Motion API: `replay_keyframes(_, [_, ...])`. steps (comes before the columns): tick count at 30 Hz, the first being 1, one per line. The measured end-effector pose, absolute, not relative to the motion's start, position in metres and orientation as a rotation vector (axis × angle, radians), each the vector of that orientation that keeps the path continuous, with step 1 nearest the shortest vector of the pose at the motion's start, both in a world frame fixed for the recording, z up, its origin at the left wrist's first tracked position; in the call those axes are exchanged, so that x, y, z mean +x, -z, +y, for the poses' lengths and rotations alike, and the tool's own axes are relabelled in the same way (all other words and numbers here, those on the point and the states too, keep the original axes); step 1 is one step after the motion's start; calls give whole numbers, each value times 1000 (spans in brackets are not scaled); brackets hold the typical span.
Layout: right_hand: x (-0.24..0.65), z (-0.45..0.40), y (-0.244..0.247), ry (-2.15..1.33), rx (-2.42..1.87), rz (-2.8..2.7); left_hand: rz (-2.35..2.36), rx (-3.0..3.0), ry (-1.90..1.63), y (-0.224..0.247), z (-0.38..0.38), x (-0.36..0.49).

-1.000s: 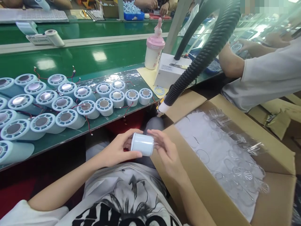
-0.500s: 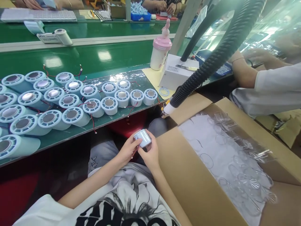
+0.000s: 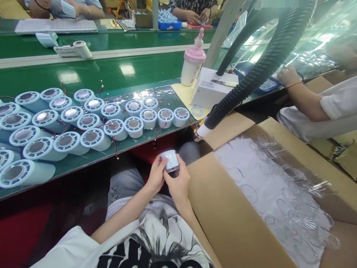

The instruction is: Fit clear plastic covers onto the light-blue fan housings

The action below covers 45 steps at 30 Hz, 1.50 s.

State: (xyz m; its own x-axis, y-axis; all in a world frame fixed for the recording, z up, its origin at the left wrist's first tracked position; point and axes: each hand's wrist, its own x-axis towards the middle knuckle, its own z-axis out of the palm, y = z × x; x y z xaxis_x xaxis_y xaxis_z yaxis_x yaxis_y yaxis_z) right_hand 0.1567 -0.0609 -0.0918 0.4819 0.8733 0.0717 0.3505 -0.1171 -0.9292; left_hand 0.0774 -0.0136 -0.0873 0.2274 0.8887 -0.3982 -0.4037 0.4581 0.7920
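Above my lap, both hands hold one light-blue cylindrical housing (image 3: 171,160), with a dark or see-through rim at its lower end. My left hand (image 3: 156,173) closes on its left side, thumb pressed against the wall. Fingers of my right hand (image 3: 178,178) wrap its right side and underside. What is under the housing is hidden by the fingers. On the bench to the left stand several similar light-blue housings (image 3: 92,139) with round metallic discs in their tops; thin red wires with small plugs (image 3: 115,149) trail from some.
At my right is an open cardboard box (image 3: 231,208) with clear plastic covers (image 3: 301,216). A black ribbed hose (image 3: 237,93) arches over it from a white box (image 3: 206,87). A pink-lidded cup (image 3: 192,67) stands behind. Co-workers' hands (image 3: 199,16) work across the green bench (image 3: 111,70).
The housing has turned more upright in my hands, and my left fingers have shifted around it. The whole view has moved slightly. A co-worker's arm at the right has moved.
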Motion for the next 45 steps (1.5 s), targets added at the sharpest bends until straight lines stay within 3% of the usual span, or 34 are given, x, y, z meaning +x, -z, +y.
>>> replay_keyframes(4, [181,-63,92,-339,-1368,-1448,817,763,-738,63,6,59])
replay_keyframes(8, [205,-60,90,-334,-1199,-1616,749,894,-590,45,24,55])
replay_keyframes(16, [216,-49,66,-1113,-1056,-950,459,1204,-502,32,47,61])
replay_keyframes(27, [219,-29,82,-937,-1010,-727,311,1372,-356,33,94,80])
replay_keyframes(36, [228,-16,75,-969,-1040,-764,451,1322,-358,27,103,86])
replay_keyframes(45, [233,-34,49,-913,-1091,-935,303,1354,-382,18,88,71])
